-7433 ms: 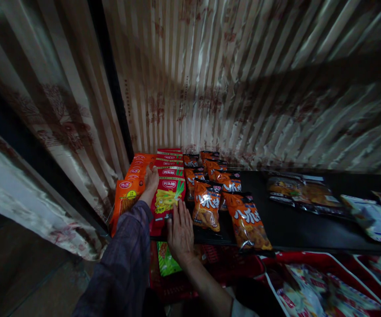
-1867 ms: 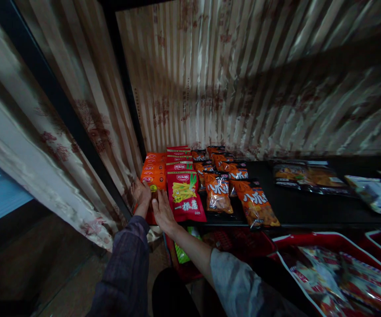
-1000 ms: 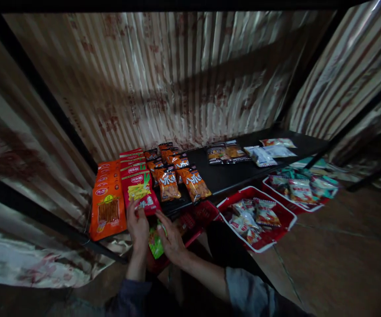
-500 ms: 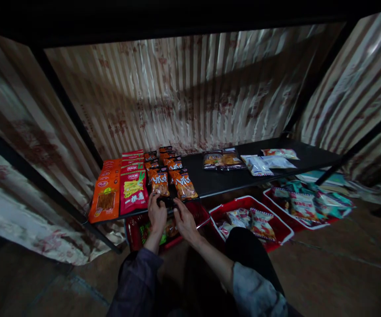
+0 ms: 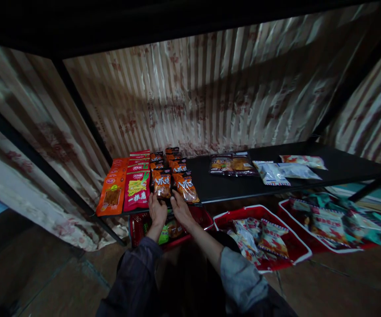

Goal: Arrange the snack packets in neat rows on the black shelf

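My left hand point(image 5: 157, 211) is at the front edge of the black shelf point(image 5: 243, 187), its fingers curled on the bottom edge of an orange snack bag point(image 5: 162, 186). My right hand point(image 5: 181, 209) lies beside it with fingers stretched out, the tips touching the lower edge of the neighbouring orange snack bag point(image 5: 186, 188). More bags of the same kind are lined up behind these two. Left of them lie a row of red packs point(image 5: 137, 190) and a row of orange packs point(image 5: 113, 194).
Further right on the shelf lie dark packets point(image 5: 232, 164) and pale packets point(image 5: 276, 172). Under the shelf stand red baskets point(image 5: 304, 253) of snacks, one point(image 5: 137, 224) right below my hands. Striped curtains surround the black rack frame point(image 5: 78, 110). The floor is wooden.
My hands moved from the orange and red packs at the left to the two front orange snack bags. The view pulled back and swung right, showing the whole shelf and baskets.
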The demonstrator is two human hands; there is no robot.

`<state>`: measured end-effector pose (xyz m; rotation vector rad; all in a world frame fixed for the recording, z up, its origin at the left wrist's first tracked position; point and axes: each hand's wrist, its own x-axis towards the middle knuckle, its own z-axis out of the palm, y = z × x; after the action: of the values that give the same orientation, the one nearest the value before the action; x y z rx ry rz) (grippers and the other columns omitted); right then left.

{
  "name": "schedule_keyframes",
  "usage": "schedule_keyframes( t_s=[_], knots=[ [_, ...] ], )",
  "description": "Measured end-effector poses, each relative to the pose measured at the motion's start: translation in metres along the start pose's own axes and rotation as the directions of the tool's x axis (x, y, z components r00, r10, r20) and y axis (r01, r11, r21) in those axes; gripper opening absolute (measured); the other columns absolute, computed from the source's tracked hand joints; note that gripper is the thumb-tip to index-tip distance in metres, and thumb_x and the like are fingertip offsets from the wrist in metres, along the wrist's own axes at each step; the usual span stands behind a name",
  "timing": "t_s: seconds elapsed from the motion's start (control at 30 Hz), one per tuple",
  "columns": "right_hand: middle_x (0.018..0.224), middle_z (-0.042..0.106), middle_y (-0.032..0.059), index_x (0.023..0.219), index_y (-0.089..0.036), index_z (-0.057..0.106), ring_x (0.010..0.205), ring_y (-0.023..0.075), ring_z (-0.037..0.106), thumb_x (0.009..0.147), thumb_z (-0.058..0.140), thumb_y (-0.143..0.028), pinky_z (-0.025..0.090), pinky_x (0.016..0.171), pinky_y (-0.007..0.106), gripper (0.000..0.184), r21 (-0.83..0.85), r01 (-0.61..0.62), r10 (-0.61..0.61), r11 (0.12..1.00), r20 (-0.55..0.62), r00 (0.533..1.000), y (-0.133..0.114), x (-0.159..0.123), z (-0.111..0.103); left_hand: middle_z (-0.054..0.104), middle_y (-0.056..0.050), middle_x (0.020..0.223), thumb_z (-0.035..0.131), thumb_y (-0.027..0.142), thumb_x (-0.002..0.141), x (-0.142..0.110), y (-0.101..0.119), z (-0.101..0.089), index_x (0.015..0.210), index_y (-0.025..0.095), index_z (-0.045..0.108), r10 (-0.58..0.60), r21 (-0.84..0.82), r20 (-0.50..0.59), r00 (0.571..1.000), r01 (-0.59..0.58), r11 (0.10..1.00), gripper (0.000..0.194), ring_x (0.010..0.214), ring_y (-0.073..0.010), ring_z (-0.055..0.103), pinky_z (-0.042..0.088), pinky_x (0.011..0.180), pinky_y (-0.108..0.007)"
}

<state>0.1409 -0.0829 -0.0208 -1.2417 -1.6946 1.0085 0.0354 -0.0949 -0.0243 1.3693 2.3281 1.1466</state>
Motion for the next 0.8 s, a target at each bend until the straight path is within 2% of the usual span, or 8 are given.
schedule_keyframes(
  t_s=[0.17, 0.33, 0.5, 0.6, 0.7, 0.8],
  knots=[
    [0.149, 0.031, 0.0132, 0.140, -0.009, 0.036, 0.141, 0.0213, 0.018, 0.091, 0.030, -0.043, 0.015, 0.115, 0.039, 0.060, -0.015, -0.084, 0.085, 0.996, 0.032, 0.996, -0.003, 0.022, 0.013, 0.049, -0.017, 0.135, 0.045, 0.015, 0.080, 0.013, 0.002, 0.000, 0.123, 0.008, 0.050, -0.005, -0.001, 0.000, 1.000, 0.005, 1.000, 0.044, 0.130, -0.0213, 0.040, 0.032, 0.108, -0.032],
    [0.150, 0.030, 0.0109, 0.140, -0.011, 0.036, 0.143, 0.0206, 0.011, 0.092, 0.028, -0.043, 0.013, 0.115, 0.038, 0.058, -0.034, -0.110, 0.111, 0.993, 0.037, 0.993, -0.005, 0.037, 0.020, 0.053, -0.015, 0.129, 0.045, 0.014, 0.079, 0.020, 0.001, 0.001, 0.123, 0.011, 0.048, -0.015, 0.000, 0.031, 0.999, 0.015, 1.000, 0.044, 0.126, -0.0205, 0.045, 0.036, 0.104, -0.032],
    [0.151, 0.028, 0.0100, 0.141, -0.013, 0.034, 0.143, 0.0207, 0.011, 0.093, 0.028, -0.044, 0.012, 0.115, 0.040, 0.059, -0.031, -0.148, 0.149, 0.988, 0.043, 0.988, -0.002, 0.050, 0.024, 0.050, -0.017, 0.133, 0.044, 0.011, 0.079, 0.023, -0.001, 0.002, 0.131, 0.008, 0.041, -0.036, -0.018, 0.088, 0.995, 0.038, 0.999, 0.052, 0.127, -0.0204, 0.044, 0.036, 0.104, -0.030],
    [0.151, 0.026, 0.0125, 0.142, -0.009, 0.033, 0.142, 0.0211, 0.013, 0.092, 0.030, -0.045, 0.011, 0.115, 0.038, 0.062, -0.021, -0.151, 0.152, 0.988, 0.057, 0.987, -0.003, 0.055, 0.028, 0.049, -0.018, 0.135, 0.044, 0.010, 0.079, 0.023, -0.002, 0.003, 0.134, 0.005, 0.038, -0.032, -0.042, 0.116, 0.993, 0.037, 0.998, 0.056, 0.128, -0.0217, 0.042, 0.034, 0.105, -0.032],
    [0.152, 0.023, 0.0145, 0.142, -0.004, 0.031, 0.142, 0.0204, 0.015, 0.092, 0.030, -0.044, 0.010, 0.116, 0.034, 0.064, -0.012, -0.147, 0.148, 0.989, 0.066, 0.987, -0.007, 0.057, 0.030, 0.048, -0.018, 0.136, 0.046, 0.014, 0.079, 0.022, -0.005, 0.004, 0.134, 0.007, 0.039, -0.012, -0.079, 0.117, 0.993, 0.021, 0.997, 0.056, 0.128, -0.0227, 0.043, 0.034, 0.106, -0.034],
    [0.151, 0.027, 0.0126, 0.141, -0.007, 0.033, 0.141, 0.0188, 0.019, 0.091, 0.031, -0.045, 0.012, 0.116, 0.033, 0.063, 0.008, -0.127, 0.127, 0.992, 0.048, 0.991, -0.009, 0.057, 0.033, 0.048, -0.018, 0.135, 0.048, 0.016, 0.078, 0.023, -0.008, 0.006, 0.132, 0.007, 0.042, 0.016, -0.117, 0.101, 0.995, -0.004, 0.993, 0.055, 0.127, -0.0229, 0.043, 0.034, 0.106, -0.033]
  ],
)
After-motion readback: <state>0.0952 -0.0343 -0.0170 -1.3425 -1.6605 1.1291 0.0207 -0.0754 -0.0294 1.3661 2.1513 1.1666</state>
